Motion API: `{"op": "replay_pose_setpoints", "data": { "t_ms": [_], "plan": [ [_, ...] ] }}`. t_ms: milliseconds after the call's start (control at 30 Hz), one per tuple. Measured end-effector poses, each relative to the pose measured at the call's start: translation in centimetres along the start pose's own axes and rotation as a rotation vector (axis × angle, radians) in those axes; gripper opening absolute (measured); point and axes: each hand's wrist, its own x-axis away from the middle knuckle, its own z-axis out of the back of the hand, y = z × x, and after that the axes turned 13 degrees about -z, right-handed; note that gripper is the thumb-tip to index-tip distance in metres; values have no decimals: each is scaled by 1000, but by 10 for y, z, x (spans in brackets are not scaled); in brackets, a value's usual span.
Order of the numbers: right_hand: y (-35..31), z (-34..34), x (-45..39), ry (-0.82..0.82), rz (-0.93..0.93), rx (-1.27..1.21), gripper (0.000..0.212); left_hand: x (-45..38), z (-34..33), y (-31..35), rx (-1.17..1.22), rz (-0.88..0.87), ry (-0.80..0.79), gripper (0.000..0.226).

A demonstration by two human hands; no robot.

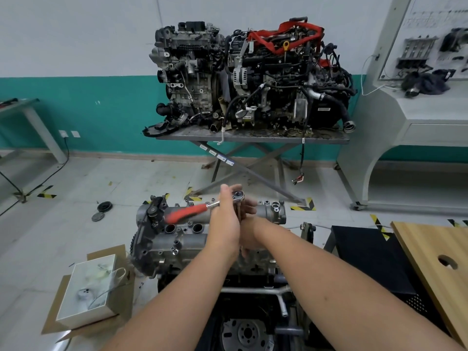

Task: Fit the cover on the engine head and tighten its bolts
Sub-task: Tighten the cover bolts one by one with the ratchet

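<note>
The grey cover [177, 240] lies on the engine head [272, 211] at centre, with open round ports on its top. Above it stands a ratchet [237, 195] whose red handle [184, 212] points left and is blurred. My left hand [224, 220] grips the ratchet just below its head, thumb up beside it. My right hand [249, 211] is partly hidden behind the left, and its fingers curl round the extension bar [239, 211] that runs down to the cover. The socket and the bolt under it are hidden by my hands.
Two engines [253, 77] sit on a scissor-leg table [253, 136] at the back. A white box on cardboard [88, 290] lies at lower left, with pulleys [104, 206] on the floor. A wooden board [435, 252] and a black stand [367, 252] are at right.
</note>
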Motion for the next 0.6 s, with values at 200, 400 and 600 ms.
{"op": "replay_pose_setpoints", "data": {
  "t_ms": [200,400,600],
  "plan": [
    [3,4,14,46,-46,28,26,-13,20,17,11,114,-176,35],
    [6,3,15,2,-56,-77,29,-19,26,33,-76,201,-368,36],
    [3,0,11,-13,-84,-121,27,-37,8,49,-371,325,-373,20]
  ]
}}
